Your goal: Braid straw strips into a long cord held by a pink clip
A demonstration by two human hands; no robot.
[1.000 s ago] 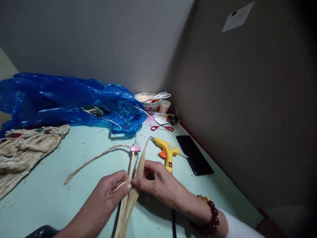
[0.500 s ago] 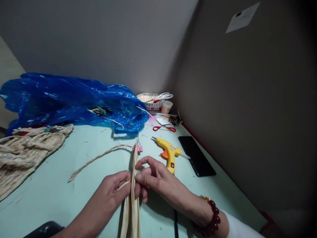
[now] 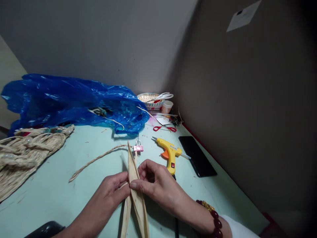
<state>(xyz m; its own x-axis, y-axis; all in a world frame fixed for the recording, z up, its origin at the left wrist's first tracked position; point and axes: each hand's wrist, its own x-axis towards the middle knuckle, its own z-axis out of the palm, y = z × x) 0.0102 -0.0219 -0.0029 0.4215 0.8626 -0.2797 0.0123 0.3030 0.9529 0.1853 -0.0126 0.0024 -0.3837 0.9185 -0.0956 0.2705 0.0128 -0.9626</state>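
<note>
A flat, pale dried-leaf strip (image 3: 135, 191) stands with its pointed tip leaning away from me. My right hand (image 3: 155, 183) pinches it between thumb and fingers. Close against it, my left hand (image 3: 115, 188) is closed on a second dried-leaf strip (image 3: 126, 213) that hangs down toward me; its fingertips are partly hidden behind the wide strip. Just beyond the hands, a pink binder clip (image 3: 138, 148) grips the fibre work. From the clip a twisted fibre cord (image 3: 99, 157) curves out to the left on the pale green table (image 3: 86, 205).
Right of my hands lies a yellow glue gun (image 3: 168, 152), with a black phone (image 3: 197, 156) beside it. Red-handled scissors (image 3: 164, 128), a paper cup (image 3: 167, 106) and a basket (image 3: 150, 98) are farther back. A blue plastic bag (image 3: 74, 99) and woven straw piece (image 3: 32, 152) occupy the left.
The wide strip has swung from leaning right, through upright over the clip, to leaning left, showing its flat face. My right hand loosened its fingers midway and pinches it again. My left hand stays nearly still.
</note>
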